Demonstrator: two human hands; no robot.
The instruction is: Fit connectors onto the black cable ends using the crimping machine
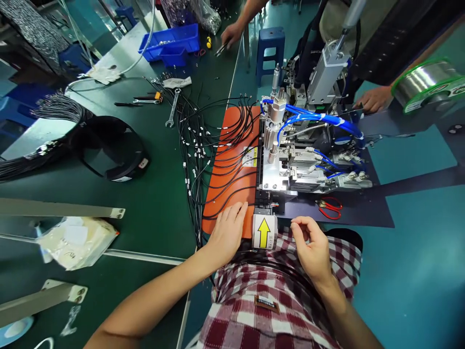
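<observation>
My left hand [229, 231] lies flat, fingers stretched out, on the near end of an orange mat [232, 145] where several black cables [225, 160] with metal ends fan out. My right hand [311, 244] hovers over my checked shirt, fingers curled in a loose pinch; whether it holds anything I cannot make out. Between the hands sits a white block with a yellow arrow [264, 231], at the front of a metal machine [290, 165] with blue air hoses [316, 118].
Red-handled cutters [330, 206] lie right of the machine. A wrench [172, 109], pliers [147, 99], a blue bin [170, 43] and a black cable bundle [54, 131] rest on the green table [152, 203]. Other people's hands [372, 99] work beyond. A solder spool [428, 82] sits far right.
</observation>
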